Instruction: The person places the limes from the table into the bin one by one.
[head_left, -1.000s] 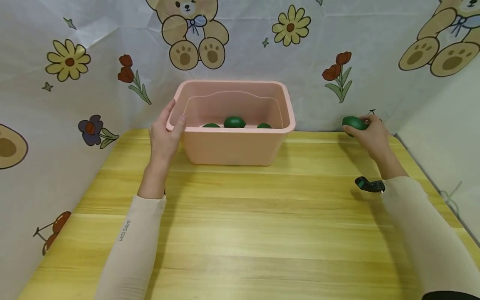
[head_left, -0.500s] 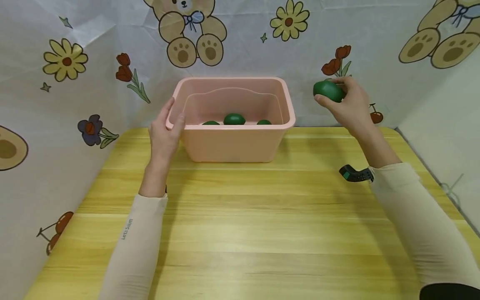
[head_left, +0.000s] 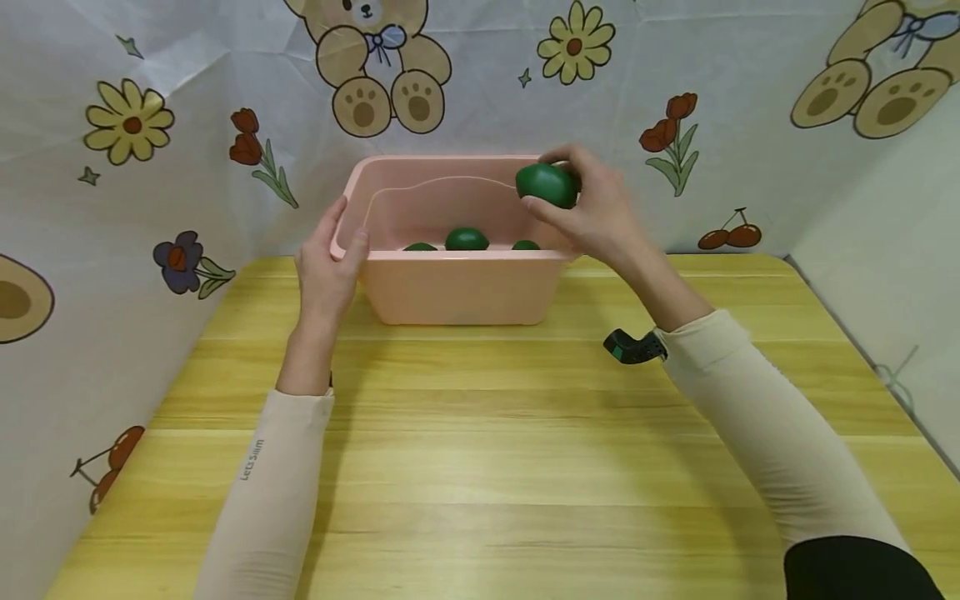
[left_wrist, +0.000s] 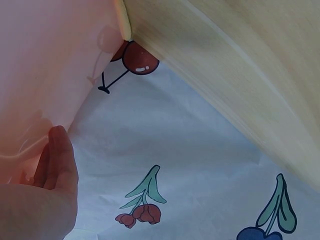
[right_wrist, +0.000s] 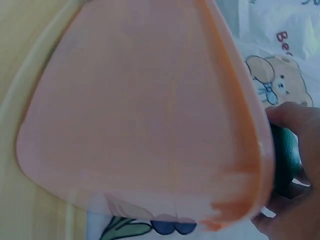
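A pink plastic bin point(head_left: 461, 287) stands at the back of the wooden table. My left hand point(head_left: 326, 267) grips its left end, thumb over the front rim corner and fingers along the outer side. In the left wrist view, the fingers point(left_wrist: 61, 155) lie against the bin's pink wall point(left_wrist: 45, 75). Over the bin's right end, my right hand point(head_left: 596, 208) holds a smooth dark green oval fruit point(head_left: 546, 185) between thumb and fingers. Three more green fruits point(head_left: 467, 239) show inside the bin, two partly hidden by its front wall. In the right wrist view, the bin's rim partly covers the held fruit point(right_wrist: 284, 157).
A white cloth point(head_left: 487, 100) printed with bears, flowers and cherries hangs directly behind the bin and along the left. The yellowish wooden table point(head_left: 480, 450) spreads out in front. A black strap point(head_left: 633, 347) sticks out from the right wrist.
My right hand has carried the green fruit up from the table's back right corner and leftward to the bin's right end. The left hand keeps its hold on the bin.
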